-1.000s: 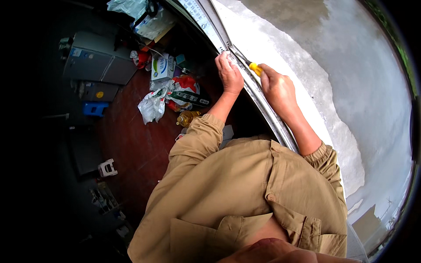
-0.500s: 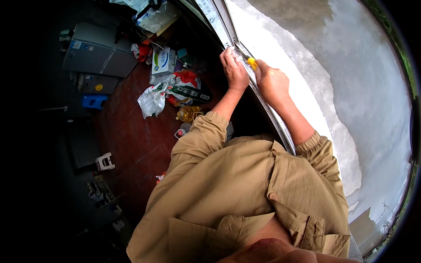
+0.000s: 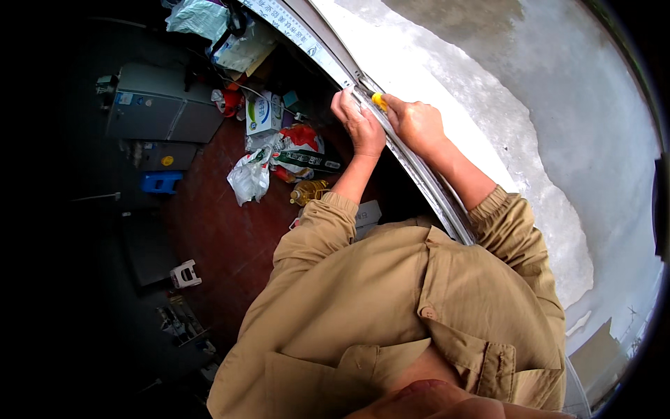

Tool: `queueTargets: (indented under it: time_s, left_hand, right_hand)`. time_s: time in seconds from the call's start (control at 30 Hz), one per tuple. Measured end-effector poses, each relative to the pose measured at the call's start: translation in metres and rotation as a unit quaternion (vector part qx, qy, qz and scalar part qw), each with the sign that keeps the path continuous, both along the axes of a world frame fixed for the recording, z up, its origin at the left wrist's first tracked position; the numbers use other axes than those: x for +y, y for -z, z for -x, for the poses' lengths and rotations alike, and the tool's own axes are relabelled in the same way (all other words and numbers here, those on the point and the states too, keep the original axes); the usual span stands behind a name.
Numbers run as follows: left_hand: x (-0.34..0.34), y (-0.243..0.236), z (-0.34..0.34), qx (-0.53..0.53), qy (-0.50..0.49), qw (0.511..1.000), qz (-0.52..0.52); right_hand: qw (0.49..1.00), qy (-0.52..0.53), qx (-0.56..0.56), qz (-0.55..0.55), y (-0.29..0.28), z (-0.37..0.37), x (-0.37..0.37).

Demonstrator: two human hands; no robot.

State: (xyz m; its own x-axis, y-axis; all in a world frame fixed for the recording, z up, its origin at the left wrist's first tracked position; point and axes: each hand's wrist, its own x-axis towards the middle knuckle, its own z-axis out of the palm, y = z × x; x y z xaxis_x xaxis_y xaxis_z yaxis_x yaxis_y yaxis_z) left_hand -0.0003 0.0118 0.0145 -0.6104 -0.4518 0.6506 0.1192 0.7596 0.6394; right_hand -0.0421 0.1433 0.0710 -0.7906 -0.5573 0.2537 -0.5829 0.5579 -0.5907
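A long silver metal frame [image 3: 424, 176] with grooved tracks, like a window frame, runs slantwise past my body. Its far part carries a pale printed film strip [image 3: 296, 31]. My left hand [image 3: 363, 127] grips the frame's inner edge with curled fingers, just left of the tracks. On the outer side, my right hand [image 3: 419, 127] is closed round a yellow-handled tool [image 3: 379, 101]. The tool's dark tip end reaches into the track near a joint in the frame; my fist hides most of its handle, so its exact kind is unclear.
Inside, on the red floor, lie plastic bags [image 3: 250, 176], a yellow oil bottle [image 3: 307, 191] and a white carton [image 3: 262, 114]. A grey fridge [image 3: 148, 101], a blue stool [image 3: 160, 182] and a white stool [image 3: 185, 274] stand farther left. Outside is wet concrete [image 3: 565, 126].
The view has shifted, so the frame and both hands appear slightly further left and lower. Both hands keep their hold, and the tool stays at the track joint.
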Motion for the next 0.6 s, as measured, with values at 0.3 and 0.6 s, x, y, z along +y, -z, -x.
queueTargets:
  time_s: [0.3,0.6]
  left_hand:
    - [-0.008,0.018,-0.002,-0.016,-0.041,0.996,-0.078]
    - [-0.004,0.018,0.001,-0.058,-0.050,0.992,-0.103]
  right_hand:
    - [0.999,-0.015,-0.024,0.046,-0.038,-0.023,0.052]
    - [0.999,-0.011,-0.007,0.047,-0.001,-0.007,0.010]
